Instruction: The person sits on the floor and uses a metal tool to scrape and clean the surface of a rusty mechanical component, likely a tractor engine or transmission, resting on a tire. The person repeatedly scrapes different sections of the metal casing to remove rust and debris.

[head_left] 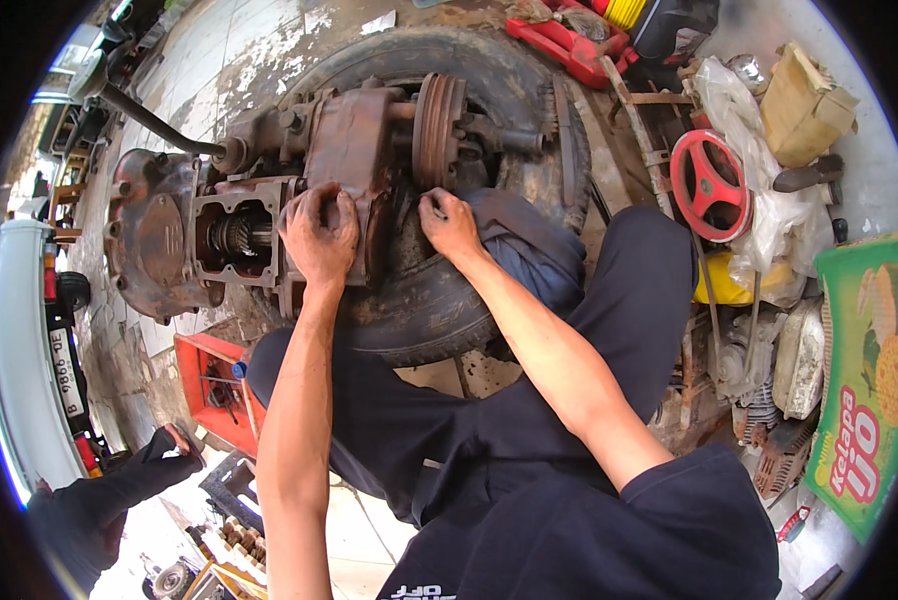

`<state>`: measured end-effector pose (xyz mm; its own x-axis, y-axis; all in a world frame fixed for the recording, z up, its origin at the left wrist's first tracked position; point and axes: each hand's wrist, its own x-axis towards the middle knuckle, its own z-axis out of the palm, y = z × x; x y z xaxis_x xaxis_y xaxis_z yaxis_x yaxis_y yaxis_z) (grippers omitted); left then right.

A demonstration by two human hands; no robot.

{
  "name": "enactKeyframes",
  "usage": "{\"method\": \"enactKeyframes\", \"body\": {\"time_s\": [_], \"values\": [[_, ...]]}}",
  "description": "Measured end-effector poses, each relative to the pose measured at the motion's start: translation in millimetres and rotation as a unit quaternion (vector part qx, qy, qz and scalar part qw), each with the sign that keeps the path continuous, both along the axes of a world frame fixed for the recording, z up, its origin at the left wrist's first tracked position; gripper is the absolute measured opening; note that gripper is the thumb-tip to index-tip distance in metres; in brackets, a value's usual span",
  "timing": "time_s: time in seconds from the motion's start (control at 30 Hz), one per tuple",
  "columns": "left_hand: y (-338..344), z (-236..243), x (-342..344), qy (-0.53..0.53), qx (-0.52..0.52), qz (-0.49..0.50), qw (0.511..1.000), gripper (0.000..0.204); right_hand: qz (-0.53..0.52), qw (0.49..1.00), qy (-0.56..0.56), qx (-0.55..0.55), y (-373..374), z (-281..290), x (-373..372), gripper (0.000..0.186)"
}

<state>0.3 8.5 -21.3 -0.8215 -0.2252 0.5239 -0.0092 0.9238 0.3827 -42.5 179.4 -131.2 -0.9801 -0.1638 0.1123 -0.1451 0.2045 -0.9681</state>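
A greasy brown gearbox [354, 140] lies across a large black tyre [429, 325]. Its cover opening shows toothed gears [241, 238] inside. My left hand [321, 240] rests at the housing's near edge, just right of that opening, its blackened fingers curled in. Further right, my right hand [451, 226] is closed, thumb against fingers, below a rusty drum [437, 130] on the gearbox's end. Whatever either hand pinches is hidden or too small to make out. A dark blue cloth [534, 245] lies on the tyre beside my right wrist. From the housing's far side sticks a long lever [154, 122].
An open red toolbox [209, 400] stands left of my knee. At right are a red handwheel [711, 185], plastic bags [734, 110], metal parts [739, 360] and a green package [859, 400]. A vehicle [34, 340] and another person's leg [119, 495] are at far left.
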Motion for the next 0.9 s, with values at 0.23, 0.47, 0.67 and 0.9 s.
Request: {"method": "enactKeyframes", "body": {"time_s": [0.23,0.47,0.67,0.9], "values": [[8,6,9,-0.010,-0.026,-0.047,0.998,0.024,-0.004,0.999,-0.009,-0.032,3,3,0,0.021],[12,-5,28,-0.040,-0.138,-0.065,0.987,0.042,-0.119,0.992,0.007,-0.041,-22,-7,6,0.024],[28,-17,36,-0.019,-0.155,-0.013,0.988,0.049,-0.017,0.981,0.019,0.195,-20,-16,6,0.024],[30,-26,39,0.034,-0.136,-0.006,0.990,0.043,-0.085,0.995,0.006,-0.043,-21,-13,-1,0.027]]}}
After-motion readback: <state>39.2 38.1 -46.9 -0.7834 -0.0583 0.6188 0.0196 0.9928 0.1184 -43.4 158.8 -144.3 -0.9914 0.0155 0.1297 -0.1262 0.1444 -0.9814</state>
